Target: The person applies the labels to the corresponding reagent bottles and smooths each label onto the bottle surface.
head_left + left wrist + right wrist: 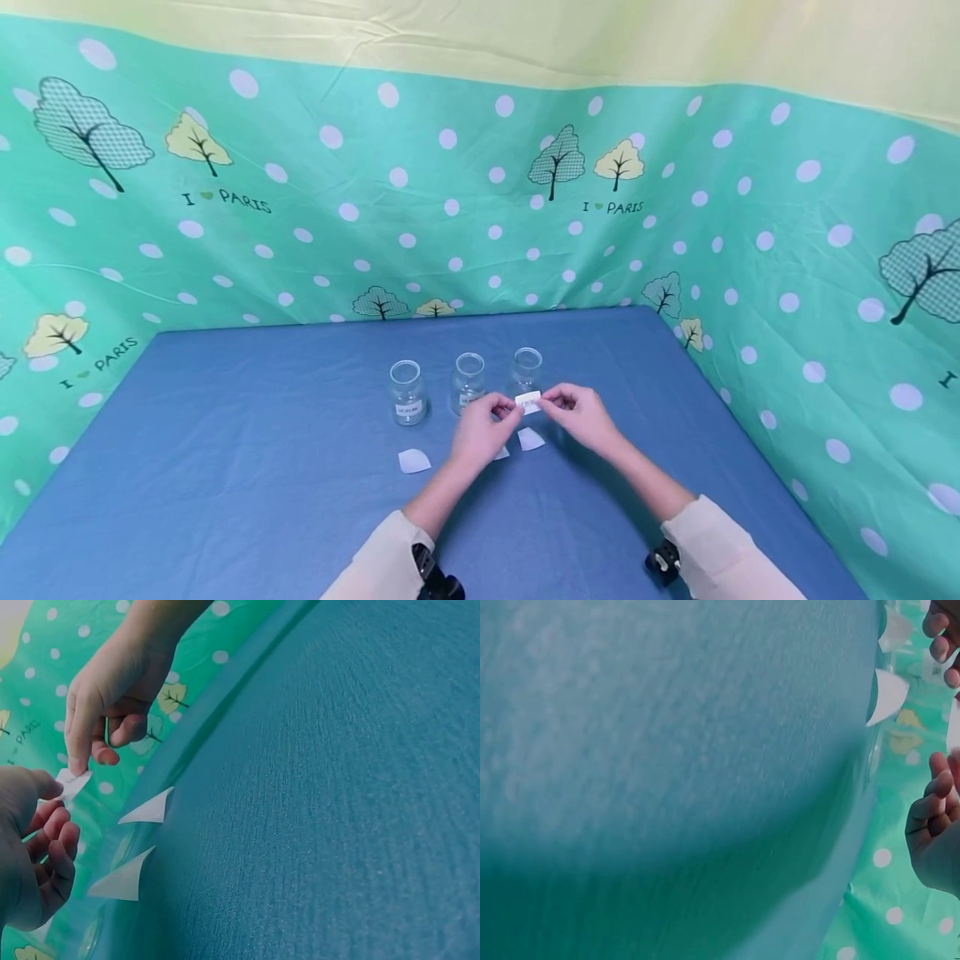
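A small white label (528, 402) with dark printed writing is stretched between my two hands, in front of the right glass jar (527, 360). My left hand (480, 429) pinches its left end between thumb and forefinger. At the other end, my right hand (583, 417) pinches it the same way. The left wrist view shows the label (73, 784) between both hands. Left of it stand a middle glass jar (469, 371) and a left glass jar (407, 385), each bearing a white label on its front. The left hand partly covers the middle jar's label.
Pieces of white paper with curled edges lie on the blue tablecloth (225, 467): one paper piece (414, 461) left of my left forearm, another (531, 439) below the held label, a third (502, 453) partly behind my left hand. A green dotted curtain (420, 208) hangs behind the table.
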A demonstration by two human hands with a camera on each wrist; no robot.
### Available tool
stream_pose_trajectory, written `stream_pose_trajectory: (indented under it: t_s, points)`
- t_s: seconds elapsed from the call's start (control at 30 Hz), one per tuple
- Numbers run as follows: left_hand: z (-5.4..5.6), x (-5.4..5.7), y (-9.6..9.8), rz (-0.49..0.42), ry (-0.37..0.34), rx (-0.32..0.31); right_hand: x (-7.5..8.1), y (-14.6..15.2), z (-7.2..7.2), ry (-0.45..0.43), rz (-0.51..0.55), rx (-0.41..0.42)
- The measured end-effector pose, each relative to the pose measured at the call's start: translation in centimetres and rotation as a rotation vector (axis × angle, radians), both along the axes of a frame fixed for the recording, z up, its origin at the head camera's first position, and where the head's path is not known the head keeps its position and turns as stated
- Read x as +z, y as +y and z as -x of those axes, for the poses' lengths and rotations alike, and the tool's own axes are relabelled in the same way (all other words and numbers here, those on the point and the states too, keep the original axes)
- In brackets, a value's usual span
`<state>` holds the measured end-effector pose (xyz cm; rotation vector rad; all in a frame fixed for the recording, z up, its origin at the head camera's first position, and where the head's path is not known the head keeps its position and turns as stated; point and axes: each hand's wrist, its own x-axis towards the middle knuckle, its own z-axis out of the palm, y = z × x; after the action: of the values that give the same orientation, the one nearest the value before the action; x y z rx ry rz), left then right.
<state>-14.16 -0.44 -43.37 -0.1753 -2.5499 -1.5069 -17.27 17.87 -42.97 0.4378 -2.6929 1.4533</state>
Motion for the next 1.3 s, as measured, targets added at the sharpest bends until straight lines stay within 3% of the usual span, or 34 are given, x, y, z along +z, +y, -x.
stream_pose_trajectory:
  t_s: [0.27,0.6,0.97,1.3]
  points:
    - [0.4,0.1,0.3,0.126,0.024,0.019,0.2,0.5,0.6,-0.005,-0.020,0.026]
    - [1.0,-0.5,0.9,0.281,0.047,0.059,-0.3,0.8,1.0,-0.002,-0.047,0.012]
    - [1.6,-1.1,1.4,0.314,0.097,0.107,-0.9,1.0,1.7,0.025,-0.079,-0.014]
    - [2.2,-1.5,1.7,0.328,0.089,0.113,-1.3,1.1,2.1,0.017,-0.083,-0.026]
